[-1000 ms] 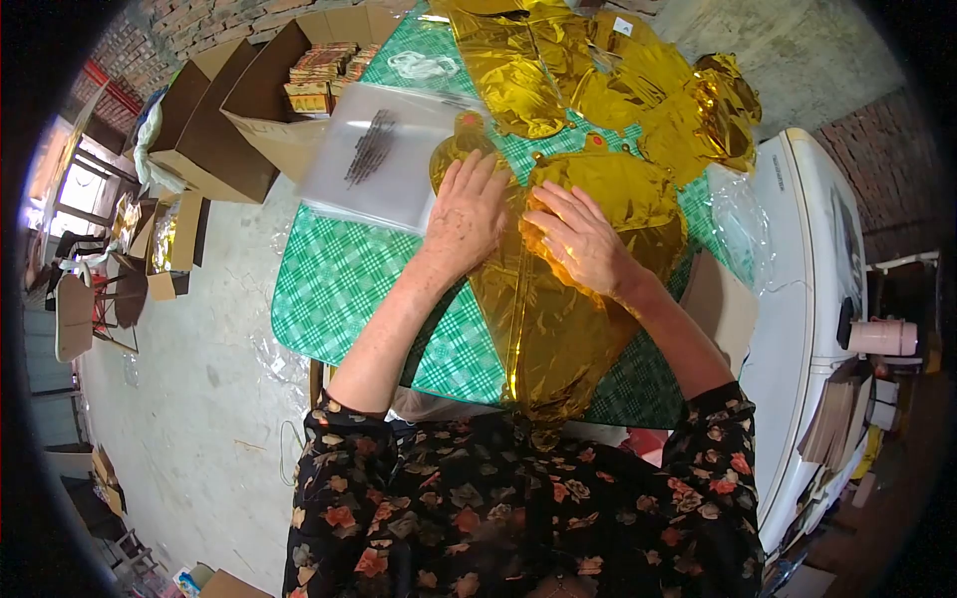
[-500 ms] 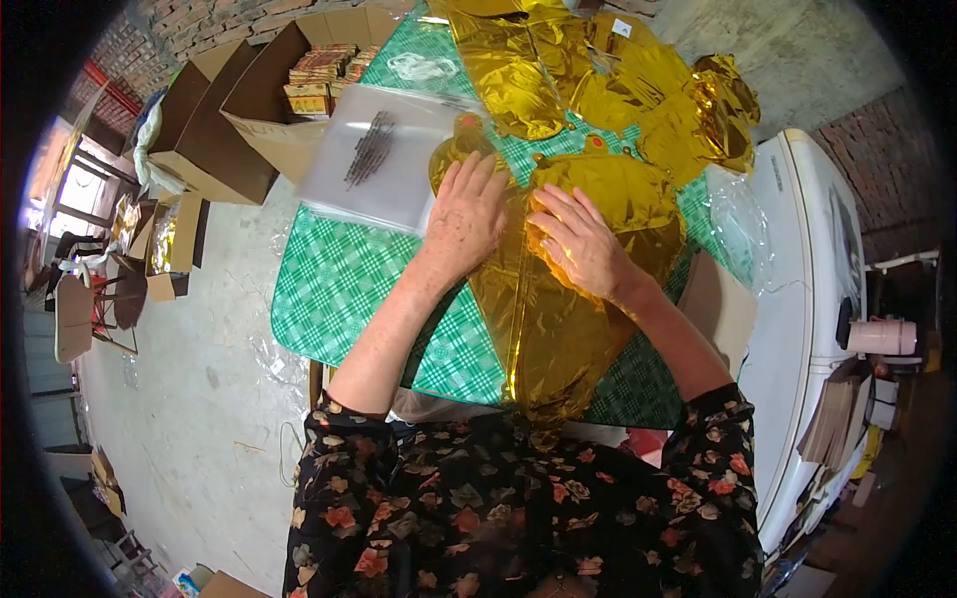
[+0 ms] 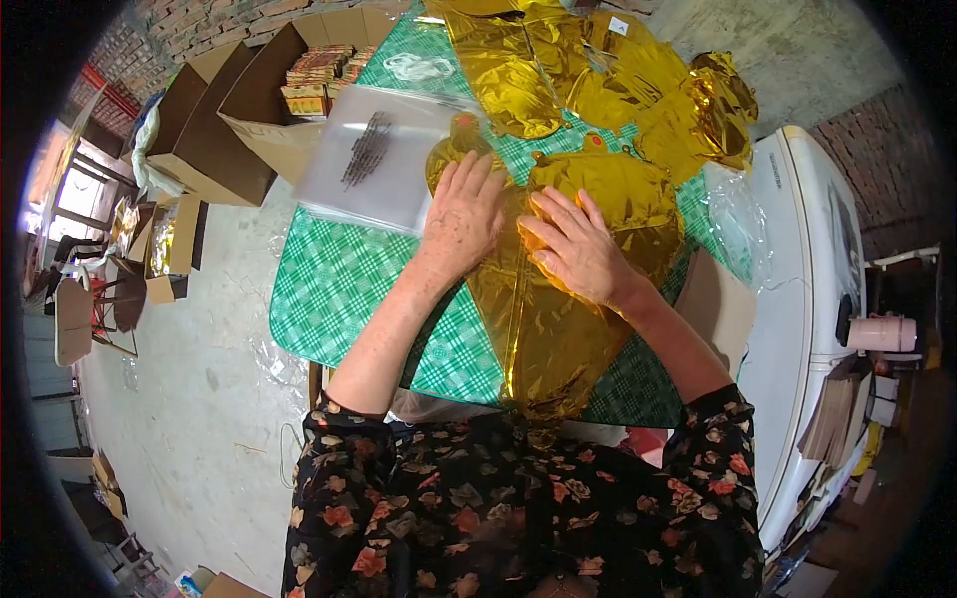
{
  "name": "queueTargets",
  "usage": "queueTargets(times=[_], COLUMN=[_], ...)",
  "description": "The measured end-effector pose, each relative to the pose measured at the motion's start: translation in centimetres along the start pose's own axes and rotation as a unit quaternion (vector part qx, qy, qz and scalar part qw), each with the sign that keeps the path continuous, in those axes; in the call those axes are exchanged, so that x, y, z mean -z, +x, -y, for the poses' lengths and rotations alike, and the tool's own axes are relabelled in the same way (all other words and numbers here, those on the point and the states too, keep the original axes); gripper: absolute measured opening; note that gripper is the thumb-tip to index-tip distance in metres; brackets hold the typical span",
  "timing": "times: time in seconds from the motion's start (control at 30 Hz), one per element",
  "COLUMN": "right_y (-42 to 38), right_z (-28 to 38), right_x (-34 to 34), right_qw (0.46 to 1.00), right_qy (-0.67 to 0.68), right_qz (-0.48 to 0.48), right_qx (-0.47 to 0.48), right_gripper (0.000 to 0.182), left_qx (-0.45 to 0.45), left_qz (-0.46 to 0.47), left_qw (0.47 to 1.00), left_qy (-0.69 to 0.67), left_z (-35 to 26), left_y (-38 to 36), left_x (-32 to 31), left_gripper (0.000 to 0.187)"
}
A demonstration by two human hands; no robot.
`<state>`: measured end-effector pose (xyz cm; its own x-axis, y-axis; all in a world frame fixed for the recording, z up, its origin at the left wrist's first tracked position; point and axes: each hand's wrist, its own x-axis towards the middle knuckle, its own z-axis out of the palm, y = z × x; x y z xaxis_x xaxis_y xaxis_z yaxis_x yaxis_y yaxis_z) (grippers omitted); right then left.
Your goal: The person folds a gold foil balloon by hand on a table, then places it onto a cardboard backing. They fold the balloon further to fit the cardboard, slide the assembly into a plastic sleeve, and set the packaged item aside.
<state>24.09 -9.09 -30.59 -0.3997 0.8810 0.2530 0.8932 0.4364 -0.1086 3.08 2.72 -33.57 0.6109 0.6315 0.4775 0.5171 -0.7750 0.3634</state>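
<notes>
A large, shiny gold foil sheet (image 3: 558, 344) is spread over the near right part of a table covered with a green-and-white checked cloth (image 3: 349, 299), its narrow near end reaching the table's near edge. The left hand (image 3: 464, 224) is laid palm down at the sheet's left side, its fingers stretched out and held almost together, over a rounded gold lobe bearing a red dot. The right hand (image 3: 583, 254) is set palm down on the sheet, its fingers slightly spread; an orange edge (image 3: 525, 239) is seen beneath it, but whether anything is pinched there cannot be told. To the left, a stack of clear plastic sheets (image 3: 334, 164) with dark print is placed near the left hand. At the far side, crumpled gold foil pieces (image 3: 638, 80) are heaped. Beyond the table's far left, small printed packets (image 3: 324, 70) are held in a brown cardboard carton (image 3: 269, 145).
</notes>
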Motion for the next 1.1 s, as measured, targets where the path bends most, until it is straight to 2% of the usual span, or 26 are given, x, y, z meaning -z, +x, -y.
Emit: queueTargets(times=[0.2,0.3,0.4,0.5,0.53,0.6,0.63,0.7,0.8,0.93,1.07,1.1], right_y=[0.0,0.1,0.0,-0.6,-0.8,-0.9,-0.9,-0.7,-0.7,-0.8,-1.0,-0.8], right_z=[0.1,0.1,-0.1,-0.4,-0.5,-0.8,-0.7,-0.7,-0.6,-0.7,-1.2,-1.2], right_x=[-0.2,-0.3,-0.6,-0.6,-0.6,-1.7,-1.8,-1.3,-1.6,-1.8,-0.5,0.3], right_qw=[1.0,1.0,1.0,0.993,0.987,0.991,0.994,0.996,0.999,0.998,0.999,0.995], right_qy=[-0.007,-0.011,-0.015,-0.094,-0.133,-0.11,-0.09,-0.05,-0.039,-0.006,-0.021,0.026], right_qz=[0.008,0.006,0.01,0.054,0.075,0.059,0.056,0.071,0.03,0.05,-0.025,-0.069], right_qx=[-0.009,-0.009,-0.006,0.038,0.059,0.038,0.023,0.015,0.004,-0.022,-0.009,-0.062], right_gripper=[0.053,0.051,0.05,0.048,0.048,0.047,0.047,0.05,0.05,0.04,0.036,0.032], left_qx=[0.006,-0.023,-0.043,-0.031,-0.005,0.047,0.055,0.086,0.114,0.128,0.114,0.108], left_qz=[0.001,-0.016,-0.048,0.002,0.039,0.115,0.113,0.12,0.129,0.139,0.138,0.141], left_qw=[1.0,0.998,0.998,0.978,0.962,0.91,0.926,0.922,0.917,0.909,0.919,0.921], left_qy=[-0.005,0.048,0.005,-0.205,-0.271,-0.397,-0.356,-0.357,-0.361,-0.372,-0.351,-0.346], left_z=[-0.1,-0.6,-2.3,-4.5,-5.2,-6.4,-6.3,-6.1,-5.7,-5.2,-5.5,-5.4], left_y=[0.1,0.7,1.7,2.8,3.2,3.9,4.0,4.4,4.7,4.9,4.8,4.8], left_x=[0.2,1.3,1.9,1.2,0.9,0.5,-0.3,-0.9,-1.3,-1.4,-1.1,-1.2], left_gripper=[0.046,0.047,0.047,0.049,0.05,0.052,0.054,0.055,0.057,0.056,0.055,0.055])
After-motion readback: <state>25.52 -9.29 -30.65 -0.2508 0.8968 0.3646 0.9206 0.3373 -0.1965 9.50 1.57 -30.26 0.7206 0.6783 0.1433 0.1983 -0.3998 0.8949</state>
